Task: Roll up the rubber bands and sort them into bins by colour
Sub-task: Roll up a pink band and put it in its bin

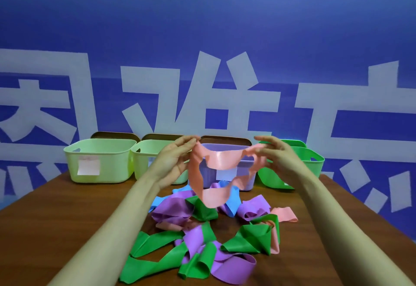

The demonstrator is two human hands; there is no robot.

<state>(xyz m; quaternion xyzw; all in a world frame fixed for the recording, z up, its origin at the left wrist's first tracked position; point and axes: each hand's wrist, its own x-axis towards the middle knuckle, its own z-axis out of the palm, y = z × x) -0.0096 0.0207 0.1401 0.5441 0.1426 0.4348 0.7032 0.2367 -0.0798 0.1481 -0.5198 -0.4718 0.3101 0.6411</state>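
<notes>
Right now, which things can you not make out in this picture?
Head view:
- Bin insides: hidden by walls, as on the left bin.
- Its label text: too blurred.
- second bin label: mostly behind the left hand.
- green bin front: partly behind the right hand.
- purple bin front: partly behind the pink band.

Single view: head cam, wide-angle, worn above the near end of the table [67, 207], facing fwd & down. It sat close to the tabletop. The bins [112, 168] lined the far edge mid-frame, w/ the blue wall [202, 15] filling the upper half.
</notes>
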